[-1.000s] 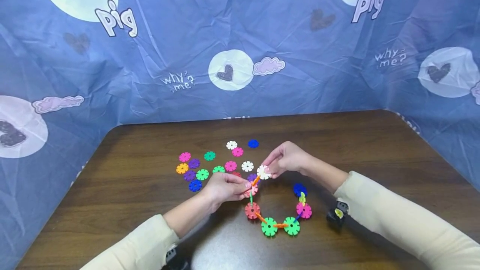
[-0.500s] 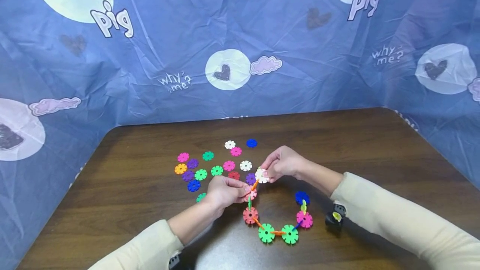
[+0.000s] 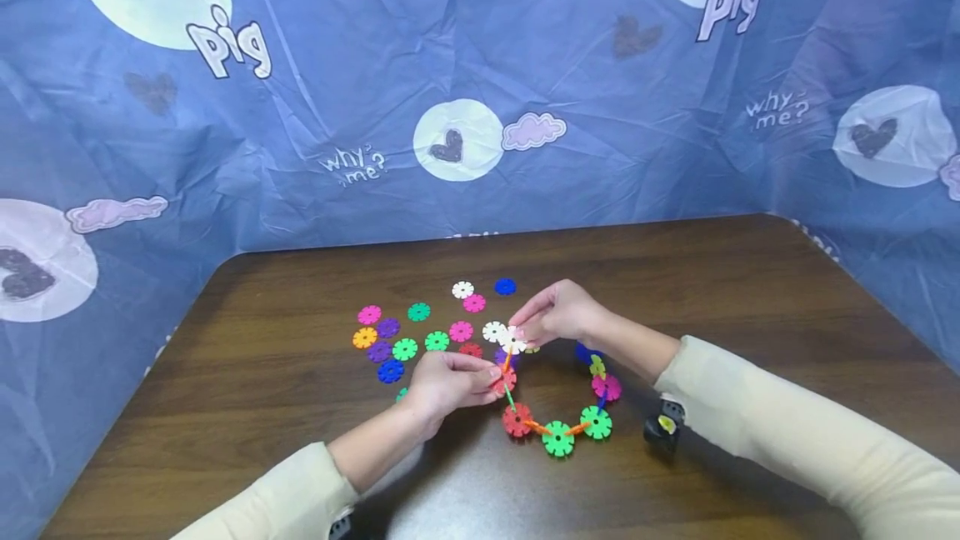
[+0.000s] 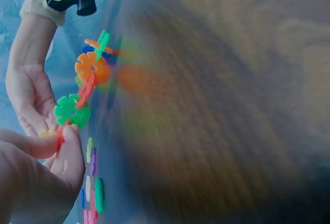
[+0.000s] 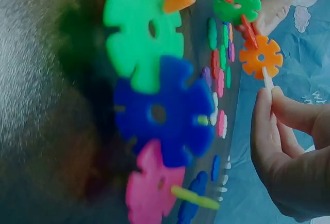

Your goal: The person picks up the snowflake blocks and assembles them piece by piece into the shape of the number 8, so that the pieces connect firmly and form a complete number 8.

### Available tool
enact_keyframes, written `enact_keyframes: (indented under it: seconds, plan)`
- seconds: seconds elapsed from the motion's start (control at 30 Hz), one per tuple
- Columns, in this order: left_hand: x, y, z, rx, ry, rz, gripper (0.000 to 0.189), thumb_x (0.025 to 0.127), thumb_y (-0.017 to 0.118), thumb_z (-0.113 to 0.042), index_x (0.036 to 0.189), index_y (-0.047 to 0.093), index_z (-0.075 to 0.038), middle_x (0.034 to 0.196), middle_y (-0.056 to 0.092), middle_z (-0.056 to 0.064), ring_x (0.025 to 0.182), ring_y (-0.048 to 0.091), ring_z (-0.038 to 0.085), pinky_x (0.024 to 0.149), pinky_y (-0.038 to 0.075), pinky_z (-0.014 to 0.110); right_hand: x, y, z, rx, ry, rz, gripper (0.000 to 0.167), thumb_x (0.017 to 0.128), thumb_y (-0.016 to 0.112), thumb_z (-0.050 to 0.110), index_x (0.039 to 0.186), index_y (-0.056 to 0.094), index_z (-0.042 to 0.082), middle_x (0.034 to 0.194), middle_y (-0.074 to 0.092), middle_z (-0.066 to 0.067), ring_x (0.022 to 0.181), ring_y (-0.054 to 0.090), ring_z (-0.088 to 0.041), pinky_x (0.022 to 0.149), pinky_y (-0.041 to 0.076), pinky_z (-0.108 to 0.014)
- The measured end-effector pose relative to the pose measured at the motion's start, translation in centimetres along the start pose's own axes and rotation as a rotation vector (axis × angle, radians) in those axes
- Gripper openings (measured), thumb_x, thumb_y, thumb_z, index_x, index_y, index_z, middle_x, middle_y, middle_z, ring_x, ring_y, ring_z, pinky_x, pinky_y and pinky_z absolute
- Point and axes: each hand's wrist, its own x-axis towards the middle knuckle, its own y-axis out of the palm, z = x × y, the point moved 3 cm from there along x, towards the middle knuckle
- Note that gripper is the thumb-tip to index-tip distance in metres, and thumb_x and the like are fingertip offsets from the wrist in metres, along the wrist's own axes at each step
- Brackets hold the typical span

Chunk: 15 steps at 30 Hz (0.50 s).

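Observation:
Between my two hands hangs a curved chain of slotted plastic snowflake discs. In the head view my left hand (image 3: 450,383) pinches a coral-red disc (image 3: 507,382) near one end of it. My right hand (image 3: 562,313) pinches a white disc (image 3: 513,342) by its edge. An orange disc (image 5: 261,57) links the red and white ones, its slot fitted onto the white disc in the right wrist view. Lower down the chain are another red disc (image 3: 517,420) and a green disc (image 3: 557,439). The blue disc (image 3: 587,352) at the far end is partly hidden by my right hand.
Loose discs lie scattered on the brown table (image 3: 315,407) beyond and left of my hands, among them an orange-yellow disc (image 3: 365,337), a pink disc (image 3: 370,315) and a blue disc (image 3: 506,287). A patterned blue cloth (image 3: 300,148) hangs behind the table.
My right hand has shifted a little left with the white disc. The chain's loop has swung, its lower green discs going right and up and its blue end moving under the right hand.

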Motion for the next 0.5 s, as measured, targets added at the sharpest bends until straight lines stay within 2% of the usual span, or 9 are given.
enact_keyframes:
  seconds: [0.13, 0.2, 0.27, 0.37, 0.5]
  plan:
    - [-0.5, -0.1, -0.2, 0.167, 0.052, 0.044, 0.018, 0.088, 0.065, -0.002, 0.098, 0.07, 0.012, 0.086, 0.074, 0.023, 0.065, 0.072, 0.017, 0.068, 0.062, 0.032, 0.0, 0.2, -0.7, 0.025, 0.048, 0.059, 0.022, 0.084, 0.068, -0.004, 0.104, 0.067, -0.013, 0.084, 0.075, -0.012, 0.071, 0.07, -0.012, 0.083, 0.06, -0.04]
    - [-0.5, -0.2, -0.5, 0.255, 0.1, 0.041, 0.018, 0.089, 0.066, -0.005, 0.098, 0.071, 0.01, 0.085, 0.074, 0.023, 0.066, 0.073, 0.021, 0.067, 0.062, 0.032, -0.1, 0.3, -1.0, 0.053, 0.067, 0.089, 0.023, 0.085, 0.066, -0.005, 0.107, 0.066, -0.014, 0.081, 0.074, -0.008, 0.072, 0.07, -0.012, 0.083, 0.06, -0.039]
    - [-0.3, -0.3, -0.8, 0.297, 0.135, 0.026, 0.019, 0.088, 0.066, -0.008, 0.098, 0.071, 0.008, 0.086, 0.074, 0.023, 0.07, 0.074, 0.024, 0.067, 0.062, 0.032, -0.2, 0.5, -1.4, 0.075, 0.071, 0.111, 0.024, 0.086, 0.064, -0.007, 0.108, 0.064, -0.015, 0.079, 0.073, -0.006, 0.073, 0.07, -0.012, 0.083, 0.06, -0.038]
    - [0.4, -0.1, -1.1, 0.284, 0.144, 0.022, 0.02, 0.088, 0.067, -0.009, 0.099, 0.071, 0.007, 0.087, 0.074, 0.023, 0.071, 0.074, 0.023, 0.068, 0.062, 0.031, -0.5, 0.8, -1.7, 0.092, 0.072, 0.13, 0.025, 0.085, 0.063, -0.009, 0.108, 0.064, -0.017, 0.08, 0.073, -0.006, 0.074, 0.07, -0.013, 0.082, 0.06, -0.037]
    - [1.1, 0.3, -0.9, 0.229, 0.101, 0.024, 0.016, 0.086, 0.068, -0.003, 0.097, 0.071, 0.008, 0.087, 0.073, 0.023, 0.067, 0.071, 0.014, 0.069, 0.062, 0.031, -0.7, 1.2, -1.8, 0.087, 0.06, 0.152, 0.024, 0.085, 0.064, -0.009, 0.108, 0.064, -0.017, 0.086, 0.074, -0.012, 0.076, 0.071, -0.015, 0.081, 0.06, -0.037]
